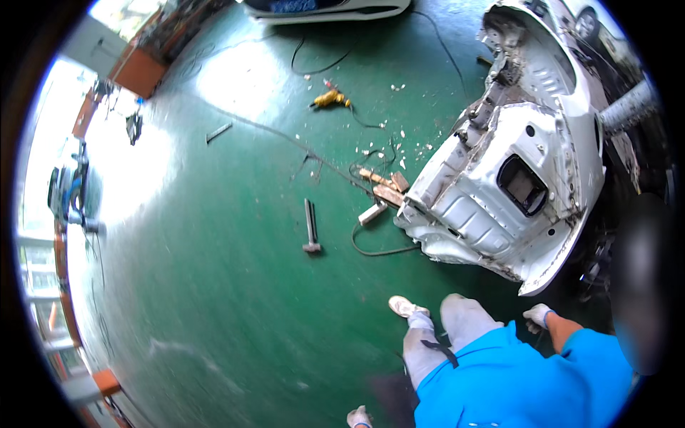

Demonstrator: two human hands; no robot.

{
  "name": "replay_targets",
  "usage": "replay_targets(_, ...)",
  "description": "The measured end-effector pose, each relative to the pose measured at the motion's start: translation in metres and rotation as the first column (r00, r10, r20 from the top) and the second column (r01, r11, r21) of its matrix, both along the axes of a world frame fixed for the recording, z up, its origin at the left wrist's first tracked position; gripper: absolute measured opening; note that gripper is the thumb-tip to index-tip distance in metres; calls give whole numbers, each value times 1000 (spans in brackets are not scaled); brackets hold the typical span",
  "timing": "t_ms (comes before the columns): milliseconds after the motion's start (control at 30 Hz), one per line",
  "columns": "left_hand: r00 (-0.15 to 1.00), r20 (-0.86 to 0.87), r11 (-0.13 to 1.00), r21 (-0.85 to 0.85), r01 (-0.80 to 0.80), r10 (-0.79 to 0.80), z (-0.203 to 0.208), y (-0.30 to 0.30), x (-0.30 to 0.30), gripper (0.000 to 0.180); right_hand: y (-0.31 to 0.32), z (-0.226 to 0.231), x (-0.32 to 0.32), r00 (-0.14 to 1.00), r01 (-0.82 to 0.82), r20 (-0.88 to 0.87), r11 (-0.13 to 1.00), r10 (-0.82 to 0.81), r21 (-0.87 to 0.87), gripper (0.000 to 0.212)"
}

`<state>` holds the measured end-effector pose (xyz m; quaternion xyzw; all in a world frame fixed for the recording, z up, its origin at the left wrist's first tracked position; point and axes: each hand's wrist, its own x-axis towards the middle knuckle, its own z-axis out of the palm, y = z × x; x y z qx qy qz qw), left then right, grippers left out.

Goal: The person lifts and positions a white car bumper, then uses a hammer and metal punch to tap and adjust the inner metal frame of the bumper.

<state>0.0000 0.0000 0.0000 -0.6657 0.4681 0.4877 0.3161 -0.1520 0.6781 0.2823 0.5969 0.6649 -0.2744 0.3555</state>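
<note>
My left hand, in a pale glove, shows at the lower edge, low over the green floor. It touches nothing that I can see, and its fingers are too small to read. My right hand, gloved as well, hangs beside my thigh with loosely bent fingers and no visible object in it. Nearest to it is a cut white car body section with a dark rectangular opening, lying on the floor ahead to the right. A hammer lies on the floor in front of me, left of that section.
Wood blocks and a pale block lie against the body section. A yellow power tool with a cord lies farther off among white debris. A metal bar is farther left. Cables cross the floor. A car bumper stands at the back.
</note>
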Motion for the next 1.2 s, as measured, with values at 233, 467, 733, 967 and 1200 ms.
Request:
replay_targets(233, 718, -457, 833, -449, 323, -525, 193, -276, -366, 54, -367, -199, -161, 856, -516, -235, 731, 461, -446, 36)
replay_targets(467, 430, -420, 601, -573, 558, -799, 229, -304, -604, 50, -462, -277, -367, 849, -520, -228, 829, 476, -206, 36)
replay_targets(733, -192, -173, -158, -195, 968, -966, 279, -475, -571, 28, -554, -383, -629, 923, -358, -248, 893, 294, -275, 44)
replay_targets(967, 664, 211, 640, -176, 748, -717, 161, -379, -787, 27, -519, -597, -749, 999, 10, -48, 999, -12, -33, 45)
replay_targets(1200, 569, 219, 544, -168, 822, -793, 48, -391, -962, 26, -494, -702, -897, 985, 173, -5, 970, -175, 171, 71)
